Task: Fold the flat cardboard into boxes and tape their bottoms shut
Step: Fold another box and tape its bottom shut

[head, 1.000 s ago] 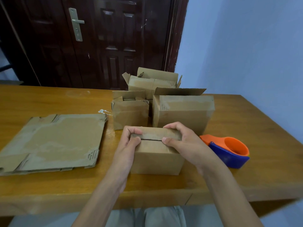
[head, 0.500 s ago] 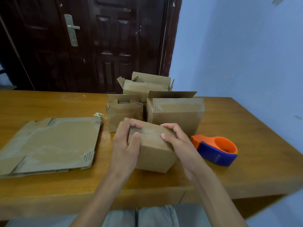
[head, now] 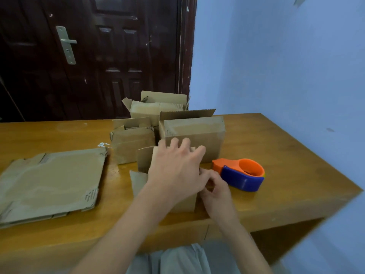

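Head view shows the small brown cardboard box [head: 142, 181] at the near table [head: 286, 147] edge now flipped flaps-up, left hand [head: 175, 171] spread flat across it, right hand [head: 216, 189] pinching its right side beside the orange-and-blue tape dispenser [head: 242, 175], so taping looks next.

At the centre of the frame the left hand [head: 175, 171] is lying spread over a small box [head: 142, 180] on the table [head: 296, 184], fingers straight. The right hand [head: 216, 191] is sitting just right of it, fingers curled at the box's right edge; what they are pinching is blurred. A tape dispenser [head: 242, 175] is lying just right of the hands. Three folded boxes [head: 194, 135] are standing behind, flaps up. Flat cardboard [head: 51, 182] is lying at the left of the frame. A dark door [head: 94, 56] is filling the upper left.
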